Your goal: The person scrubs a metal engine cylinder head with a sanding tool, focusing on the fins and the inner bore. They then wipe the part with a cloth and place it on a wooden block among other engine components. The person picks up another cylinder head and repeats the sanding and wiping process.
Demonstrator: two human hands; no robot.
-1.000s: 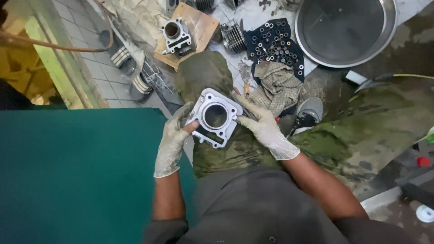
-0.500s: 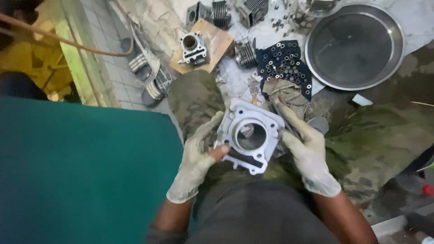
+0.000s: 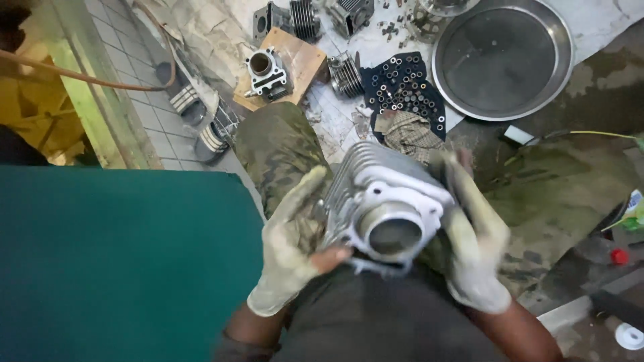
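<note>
- Stained, crumpled paper sheeting point(image 3: 215, 40) covers the ground ahead, with pale tiled floor point(image 3: 127, 74) to the left and a flat teal surface point(image 3: 121, 261) filling the lower left.
- Both hands clasp a grey cast-metal finned engine cylinder point(image 3: 382, 201) over the lap; it is tilted, its round bore facing the camera.
- Left hand point(image 3: 292, 248), in a grimy whitish glove, cups the ribbed side, a bare thumb poking through under the flange.
- Right hand point(image 3: 473, 241), gloved alike, wraps the opposite side.
- Camouflage trousers point(image 3: 275, 147) lie beneath.
- Just beyond: a checked rag point(image 3: 409, 134) and a dark cloth dotted with small metal rings point(image 3: 402, 87).
- Farther off: a round shiny steel basin point(image 3: 503, 60) and a second finned cylinder on a wooden board point(image 3: 268, 70).
</note>
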